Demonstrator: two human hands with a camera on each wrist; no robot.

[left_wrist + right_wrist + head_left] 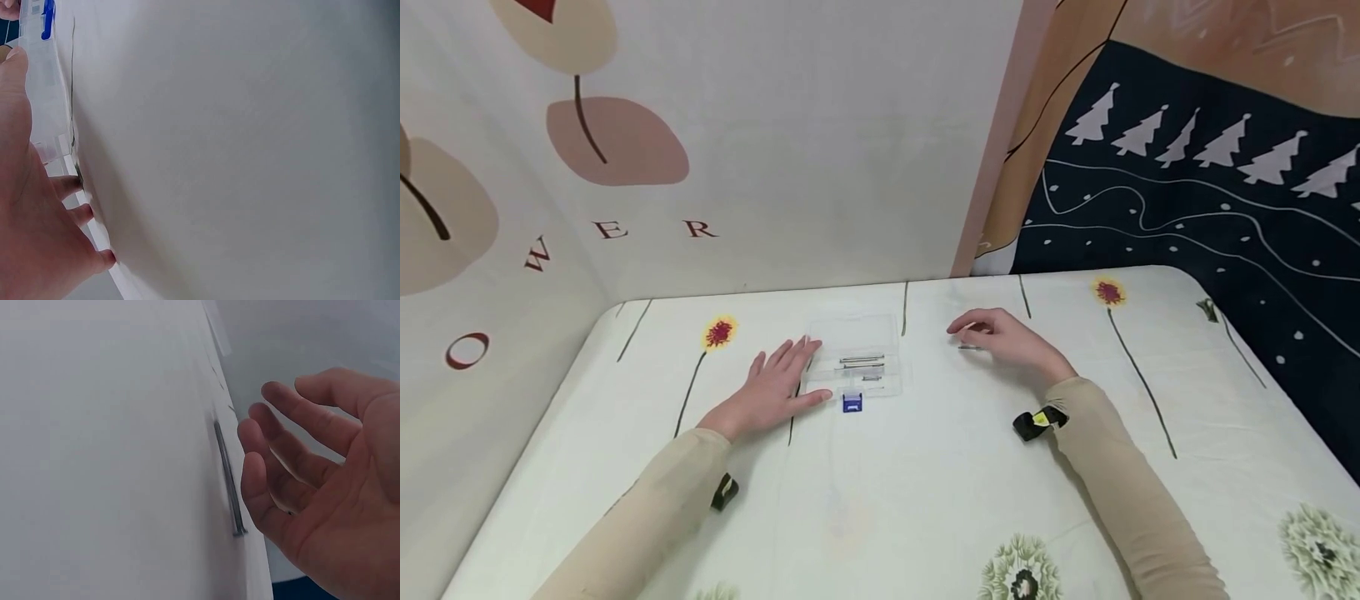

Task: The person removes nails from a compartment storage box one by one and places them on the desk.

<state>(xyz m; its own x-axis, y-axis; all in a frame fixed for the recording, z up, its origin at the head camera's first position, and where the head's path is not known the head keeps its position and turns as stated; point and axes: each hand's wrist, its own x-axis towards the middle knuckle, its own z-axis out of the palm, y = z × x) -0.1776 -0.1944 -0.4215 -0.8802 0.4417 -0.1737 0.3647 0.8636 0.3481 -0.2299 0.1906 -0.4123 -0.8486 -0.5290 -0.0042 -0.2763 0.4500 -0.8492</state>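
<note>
A clear plastic case [853,330] with a blue latch [852,404] lies unfolded on the table. Several metal nails [861,360] sit in its near half. My left hand [767,392] spreads its fingers at the case's left side, thumb and index fingertip right at its edge; in the left wrist view the thumb overlaps the clear plastic [47,94]. To the right of the case, my right hand [1003,337] hovers with loosely bent fingers and nothing between them. Just beside these fingers a single dark nail [229,481] with a flat head lies on the cloth.
A white cloth [917,500] printed with flowers covers the table. Behind it hangs a pale fabric wall [820,167], with a dark tree-patterned cloth [1150,192] on the right. Black wrist straps [1032,425] show at both sleeves.
</note>
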